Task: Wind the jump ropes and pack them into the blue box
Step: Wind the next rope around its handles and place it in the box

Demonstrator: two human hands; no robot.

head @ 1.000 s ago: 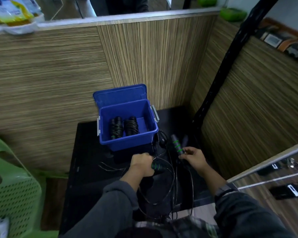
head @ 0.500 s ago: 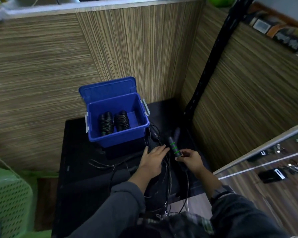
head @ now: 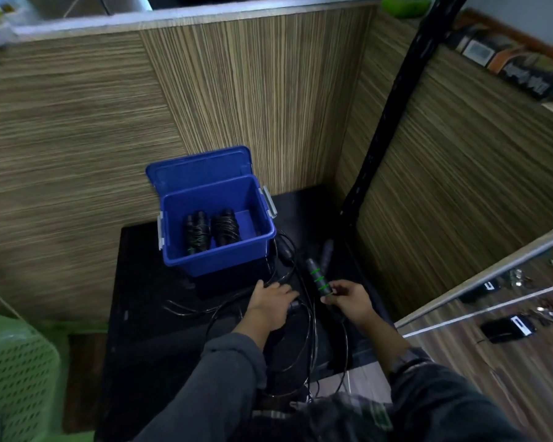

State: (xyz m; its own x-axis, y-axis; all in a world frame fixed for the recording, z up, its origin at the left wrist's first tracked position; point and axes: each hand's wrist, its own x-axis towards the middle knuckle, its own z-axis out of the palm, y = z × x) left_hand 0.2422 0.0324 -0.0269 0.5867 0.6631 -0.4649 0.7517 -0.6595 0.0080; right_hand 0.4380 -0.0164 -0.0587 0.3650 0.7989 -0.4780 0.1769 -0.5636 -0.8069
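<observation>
Open blue plastic box point(head: 219, 250) with its lid tipped back sits at the rear of the black tabletop point(head: 147, 282), left of centre, against the striped wood-grain wall. Two wound black jump rope bundles point(head: 209, 231) lie side by side on the box floor, toward its left side. Right hand point(head: 348, 299) grips the near end of a black jump rope handle with green rings point(head: 317, 277), which angles up and away toward the rear right of the tabletop. Left hand point(head: 270, 303) rests low on the tabletop just in front of the box, fingers curled round a second dark handle point(head: 294, 305) (mostly hidden, only its tip shows). Loose thin black rope point(head: 312, 333) loops between the hands and trails over the front edge of the tabletop. Another dark handle point(head: 328, 252) lies behind the held one, blurred. Green perforated plastic chair point(head: 13, 371) stands off the tabletop's left side.
</observation>
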